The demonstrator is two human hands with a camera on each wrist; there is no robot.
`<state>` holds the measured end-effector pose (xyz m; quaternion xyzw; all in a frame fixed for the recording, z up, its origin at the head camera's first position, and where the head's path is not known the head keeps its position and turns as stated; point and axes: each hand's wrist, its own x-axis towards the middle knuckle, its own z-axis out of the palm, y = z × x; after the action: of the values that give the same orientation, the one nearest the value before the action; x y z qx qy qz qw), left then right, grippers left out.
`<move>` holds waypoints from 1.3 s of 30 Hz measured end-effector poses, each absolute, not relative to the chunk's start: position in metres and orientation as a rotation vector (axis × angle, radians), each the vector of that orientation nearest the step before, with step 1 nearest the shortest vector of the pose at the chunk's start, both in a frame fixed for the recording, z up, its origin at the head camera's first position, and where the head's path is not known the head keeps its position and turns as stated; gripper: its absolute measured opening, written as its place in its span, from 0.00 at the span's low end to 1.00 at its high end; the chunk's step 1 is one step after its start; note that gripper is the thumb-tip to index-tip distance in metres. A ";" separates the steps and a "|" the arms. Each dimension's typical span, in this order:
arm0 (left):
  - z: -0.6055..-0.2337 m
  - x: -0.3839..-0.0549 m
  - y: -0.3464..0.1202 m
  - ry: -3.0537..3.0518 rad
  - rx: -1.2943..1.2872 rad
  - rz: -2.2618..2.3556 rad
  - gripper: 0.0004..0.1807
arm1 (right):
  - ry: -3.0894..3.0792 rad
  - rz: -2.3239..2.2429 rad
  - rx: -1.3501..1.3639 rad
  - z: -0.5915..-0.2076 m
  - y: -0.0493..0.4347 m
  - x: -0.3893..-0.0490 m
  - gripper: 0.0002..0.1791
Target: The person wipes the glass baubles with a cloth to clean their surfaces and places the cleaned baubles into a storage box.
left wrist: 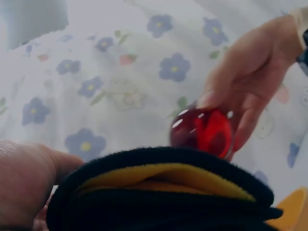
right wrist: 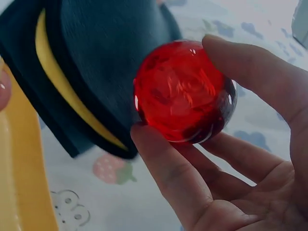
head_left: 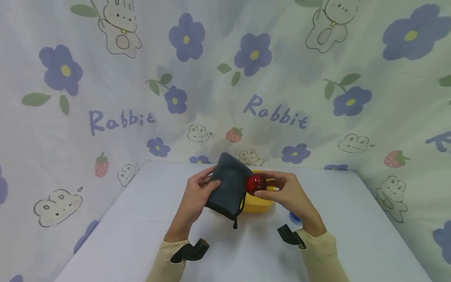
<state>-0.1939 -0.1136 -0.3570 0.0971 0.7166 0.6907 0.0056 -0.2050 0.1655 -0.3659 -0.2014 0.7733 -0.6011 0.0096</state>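
My left hand (head_left: 195, 192) grips a dark grey drawstring pouch (head_left: 228, 182) by its side, tilted above the table. A black cord hangs from the pouch's lower corner. In the left wrist view the pouch mouth (left wrist: 168, 185) gapes slightly and shows a yellow lining. Between thumb and fingertips, my right hand (head_left: 288, 192) pinches a glossy, see-through red ball (head_left: 255, 184). The ball (right wrist: 185, 91) is outside the pouch, close beside its mouth; whether the two touch I cannot tell.
Behind the pouch stands a yellow container (head_left: 258, 204), partly hidden. A blue round object (head_left: 294, 217) lies near my right wrist, mostly covered by it. The white table (head_left: 141, 219) is backed by a rabbit-and-flower curtain (head_left: 211, 78).
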 end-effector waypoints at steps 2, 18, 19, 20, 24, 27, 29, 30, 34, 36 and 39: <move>-0.357 -0.192 -0.108 2.298 0.357 2.109 0.29 | 2.414 -1.879 -0.652 -0.368 0.161 -0.205 0.30; -0.359 -0.170 -0.074 2.947 0.873 1.539 0.27 | 2.498 -1.841 -0.744 -0.379 0.143 -0.207 0.26; -0.359 -0.170 -0.075 2.952 0.882 1.529 0.27 | 2.498 -1.840 -0.746 -0.379 0.143 -0.207 0.25; -0.359 -0.171 -0.076 2.954 0.891 1.521 0.27 | 2.497 -1.839 -0.758 -0.379 0.142 -0.207 0.24; -0.361 -0.174 -0.082 2.956 0.899 1.486 0.27 | 2.445 -1.860 -0.812 -0.378 0.138 -0.206 0.23; -0.362 -0.176 -0.086 2.945 0.881 1.472 0.27 | 2.402 -1.875 -0.824 -0.377 0.136 -0.204 0.25; -0.362 -0.178 -0.089 2.924 0.869 1.472 0.27 | 2.404 -1.879 -0.822 -0.377 0.135 -0.202 0.28; -0.363 -0.178 -0.090 2.908 0.863 1.480 0.27 | 2.404 -1.885 -0.828 -0.376 0.135 -0.202 0.29; -0.364 -0.182 -0.092 2.857 0.854 1.511 0.27 | 2.422 -1.927 -0.854 -0.376 0.135 -0.200 0.31; -0.365 -0.182 -0.093 2.821 0.847 1.537 0.27 | 2.421 -1.954 -0.884 -0.376 0.135 -0.199 0.30; -0.365 -0.182 -0.091 2.762 0.819 1.576 0.27 | 2.426 -1.999 -0.915 -0.376 0.135 -0.199 0.30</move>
<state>-0.1823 -0.0909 -0.3652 0.2489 0.8390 0.4787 -0.0711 -0.1989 0.1350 -0.3763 -0.2788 0.7394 -0.6093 -0.0660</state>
